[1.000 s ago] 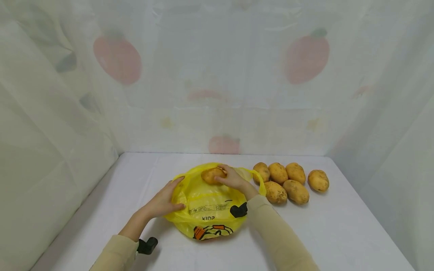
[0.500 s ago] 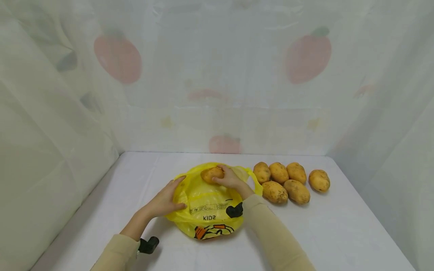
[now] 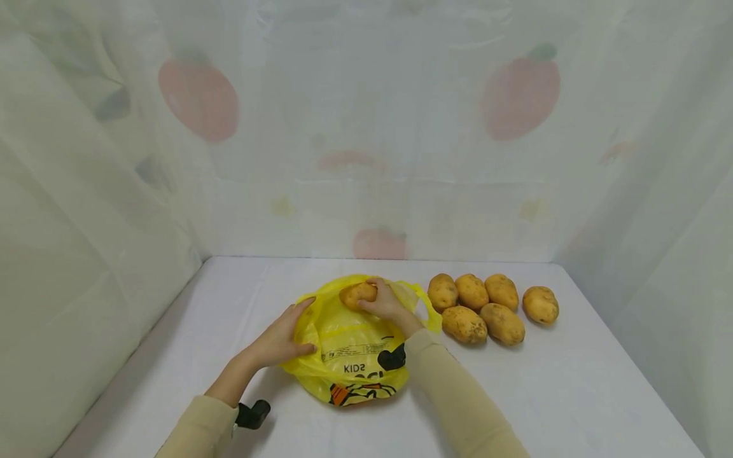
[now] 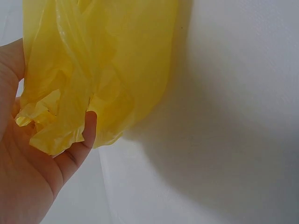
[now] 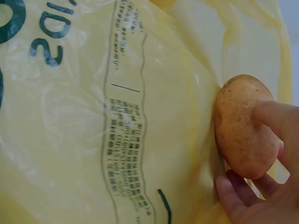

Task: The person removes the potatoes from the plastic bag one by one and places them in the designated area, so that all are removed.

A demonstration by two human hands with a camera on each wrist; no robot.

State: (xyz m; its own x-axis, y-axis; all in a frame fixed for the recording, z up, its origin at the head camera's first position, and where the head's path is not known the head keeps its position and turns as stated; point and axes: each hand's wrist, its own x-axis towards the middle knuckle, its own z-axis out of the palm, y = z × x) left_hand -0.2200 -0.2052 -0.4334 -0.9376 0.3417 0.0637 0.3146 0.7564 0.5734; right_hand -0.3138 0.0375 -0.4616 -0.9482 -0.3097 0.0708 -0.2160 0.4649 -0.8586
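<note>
A yellow plastic bag [image 3: 355, 346] with black and orange print lies on the table, its mouth spread toward me. My left hand [image 3: 280, 340] grips the bag's left edge; in the left wrist view the crumpled plastic [image 4: 58, 126] lies between thumb and fingers of that hand [image 4: 32, 163]. Within the bag's mouth, near its far side, my right hand [image 3: 388, 303] holds a potato [image 3: 356, 295]. The right wrist view shows that potato [image 5: 245, 126] between the thumb and the fingers below it, right against the yellow plastic. Part of my right hand [image 5: 266, 186] is cut off there.
Several potatoes [image 3: 464, 325] lie in a cluster right of the bag, with a single potato [image 3: 540, 305] apart at their right. The bag's right handle loop [image 3: 432, 308] reaches close to the cluster. White curtains with faded fruit prints enclose the white table [image 3: 578, 381].
My right forearm has shifted slightly left, and the bag's right handle loop has moved left with it. The potato stays in my right hand inside the bag's mouth. My left hand has barely moved.
</note>
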